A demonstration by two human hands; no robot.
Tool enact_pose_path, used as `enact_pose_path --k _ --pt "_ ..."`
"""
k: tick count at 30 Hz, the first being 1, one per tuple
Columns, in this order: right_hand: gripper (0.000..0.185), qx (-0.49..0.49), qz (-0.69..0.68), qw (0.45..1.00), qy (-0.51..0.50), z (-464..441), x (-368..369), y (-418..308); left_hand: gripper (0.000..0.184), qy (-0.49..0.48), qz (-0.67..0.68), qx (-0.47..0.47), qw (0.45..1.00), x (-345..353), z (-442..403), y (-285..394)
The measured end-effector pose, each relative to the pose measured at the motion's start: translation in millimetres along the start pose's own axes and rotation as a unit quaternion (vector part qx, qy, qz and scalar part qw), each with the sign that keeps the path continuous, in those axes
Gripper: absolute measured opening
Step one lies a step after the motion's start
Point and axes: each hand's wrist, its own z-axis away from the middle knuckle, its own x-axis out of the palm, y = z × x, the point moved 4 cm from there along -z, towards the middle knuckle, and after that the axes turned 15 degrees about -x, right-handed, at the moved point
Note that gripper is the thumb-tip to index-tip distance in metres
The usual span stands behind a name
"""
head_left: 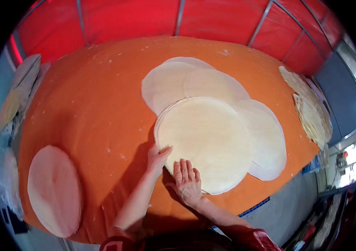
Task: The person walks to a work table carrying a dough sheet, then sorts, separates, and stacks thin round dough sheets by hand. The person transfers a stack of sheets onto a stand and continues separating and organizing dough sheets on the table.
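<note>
A stack of thin, round, pale dough sheets [207, 142] lies on the orange tabletop in front of me. At its left front edge, my left hand [158, 158] is closed on the rim, thumb on top and the other fingers mostly hidden beside or under the edge. My right hand [187, 184] rests palm down on the front of the stack, fingers stretched out. More thin dough rounds [215, 85] fan out behind the stack, partly overlapped by it. Another pale round [265, 140] sticks out from its right side.
A separate pile of dough rounds [54, 190] sits at the table's left front. Folded, wrinkled sheets [311, 115] lie along the right edge of the orange table [90, 104]. Cloth-like material [19, 92] hangs at the left edge. A red sheet wall [132, 21] stands behind.
</note>
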Motion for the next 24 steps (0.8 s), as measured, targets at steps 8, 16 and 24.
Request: enact_pose_path --k 8,16,24 --pt "0.052 -0.086 -0.154 0.975 -0.136 19 -19 -9 0.033 0.006 0.172 -0.009 0.985 -38 51 -12" --pt "0.065 0.287 -0.300 0.890 0.191 85 -7 162 0.033 0.088 0.171 0.080 0.978 -78 83 -12" --pt "0.059 0.368 -0.340 0.802 0.326 79 3 159 0.023 0.223 0.058 0.078 0.970 -88 61 0"
